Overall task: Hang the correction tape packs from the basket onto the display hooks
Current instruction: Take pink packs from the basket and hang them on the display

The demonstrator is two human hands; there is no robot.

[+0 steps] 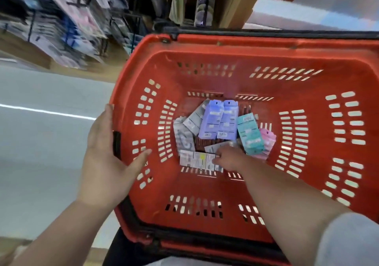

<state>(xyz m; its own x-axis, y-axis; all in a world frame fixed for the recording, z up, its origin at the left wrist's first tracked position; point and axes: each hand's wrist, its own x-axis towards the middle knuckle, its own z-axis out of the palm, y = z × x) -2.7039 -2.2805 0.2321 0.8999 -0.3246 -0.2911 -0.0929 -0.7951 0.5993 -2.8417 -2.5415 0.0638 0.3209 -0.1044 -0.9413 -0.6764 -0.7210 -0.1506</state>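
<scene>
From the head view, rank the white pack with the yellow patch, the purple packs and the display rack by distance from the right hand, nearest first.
1. The white pack: at the fingertips of the right hand, to its left.
2. The purple packs: beyond the hand, in the middle of the basket.
3. The display rack: outside the basket, far upper left.

red basket (235, 46) moulded plastic w/ slotted walls, smooth semi-gloss, black plastic handle (287, 33), correction tape packs (217, 120) glossy printed card/film, floor (41, 142) smooth pale matt
</scene>
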